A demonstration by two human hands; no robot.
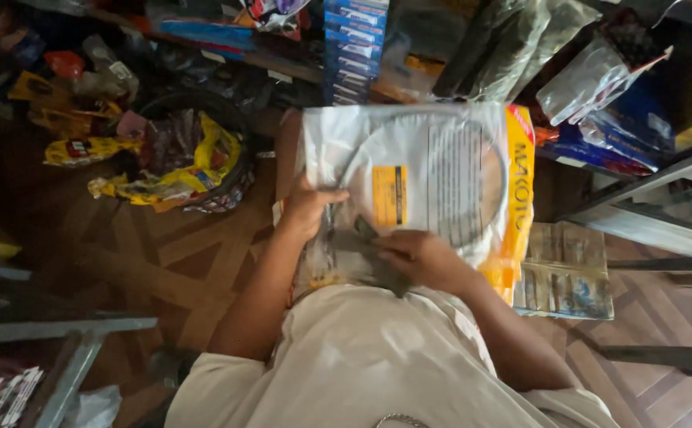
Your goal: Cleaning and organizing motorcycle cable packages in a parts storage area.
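1. Clear plastic packet (pixel 433 182), holding a coiled cable, centre of scene above the lap: judged light, limp, slippery.
2. Left hand (pixel 310 208) pinches its left edge.
3. Right hand (pixel 425 257) clasps its near edge; edges look the best hold.

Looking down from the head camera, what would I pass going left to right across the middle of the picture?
Heap of yellow wrappers → left hand → yellow label on the clear plastic packet → right hand → the packet's orange edge strip → flat printed pack on the floor.
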